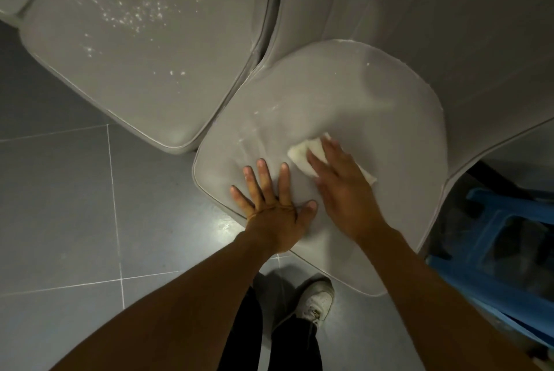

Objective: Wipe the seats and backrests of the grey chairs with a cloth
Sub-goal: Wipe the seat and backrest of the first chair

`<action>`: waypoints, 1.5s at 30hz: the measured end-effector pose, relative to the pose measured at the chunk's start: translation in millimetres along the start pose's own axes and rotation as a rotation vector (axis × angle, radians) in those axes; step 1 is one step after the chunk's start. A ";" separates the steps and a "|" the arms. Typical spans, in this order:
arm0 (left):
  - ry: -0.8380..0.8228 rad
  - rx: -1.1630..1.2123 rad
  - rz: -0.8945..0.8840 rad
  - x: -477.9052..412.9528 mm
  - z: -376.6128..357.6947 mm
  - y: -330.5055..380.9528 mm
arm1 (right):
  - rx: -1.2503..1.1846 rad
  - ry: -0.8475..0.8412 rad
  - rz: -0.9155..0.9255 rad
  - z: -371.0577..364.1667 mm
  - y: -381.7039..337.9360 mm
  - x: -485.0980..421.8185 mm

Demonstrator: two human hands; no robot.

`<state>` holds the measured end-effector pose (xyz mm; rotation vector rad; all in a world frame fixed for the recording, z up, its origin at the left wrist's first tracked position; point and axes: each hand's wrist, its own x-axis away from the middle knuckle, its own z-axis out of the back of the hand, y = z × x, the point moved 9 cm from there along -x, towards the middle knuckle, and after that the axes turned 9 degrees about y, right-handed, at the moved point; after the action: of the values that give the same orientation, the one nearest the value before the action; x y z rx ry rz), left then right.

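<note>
Fingers of right hand [338, 187] press cloth [302, 152]; left hand [271, 208] splayed on seat [344, 94].

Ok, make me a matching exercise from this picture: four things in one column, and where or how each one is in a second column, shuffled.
Things
1. left hand
2. cloth
3. left seat
4. stool

Places and states
A. blue, at the right edge of the picture
B. under the right hand, on the near seat
C. flecked with white specks
D. pressed flat on the near seat's front corner

Pairs: 1-D, 2-B, 3-C, 4-A
</note>
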<state>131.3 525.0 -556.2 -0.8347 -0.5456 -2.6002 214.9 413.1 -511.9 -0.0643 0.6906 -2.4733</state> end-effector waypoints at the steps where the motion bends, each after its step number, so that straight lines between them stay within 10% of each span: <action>1: 0.039 0.015 -0.015 1.9 0.7 -0.6 | 0.002 -0.010 -0.014 5.1 5.1 15.1; 8: 0.384 -0.006 -0.115 17.1 15.8 -7.3 | 0.024 0.210 -0.612 33.8 37.1 52.1; 17: 0.443 -0.077 -0.162 30.5 19.1 -25.6 | -0.028 -0.138 -0.132 -45.3 -87.9 -18.4; 28: 0.477 -0.006 -0.174 28.3 19.5 -23.7 | 0.024 0.271 -0.771 37.8 51.4 37.4; 35: 0.599 0.199 -0.268 45.8 50.0 -25.9 | -0.325 -0.055 -0.257 12.8 -47.9 12.9; 45: 0.314 -0.338 -1.052 18.6 53.5 55.3 | 0.302 -0.079 -0.294 15.6 31.4 55.0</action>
<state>166.8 497.9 -490.8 -0.1756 -0.5460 -3.7636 187.7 354.4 -519.3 -0.1580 0.2839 -2.8116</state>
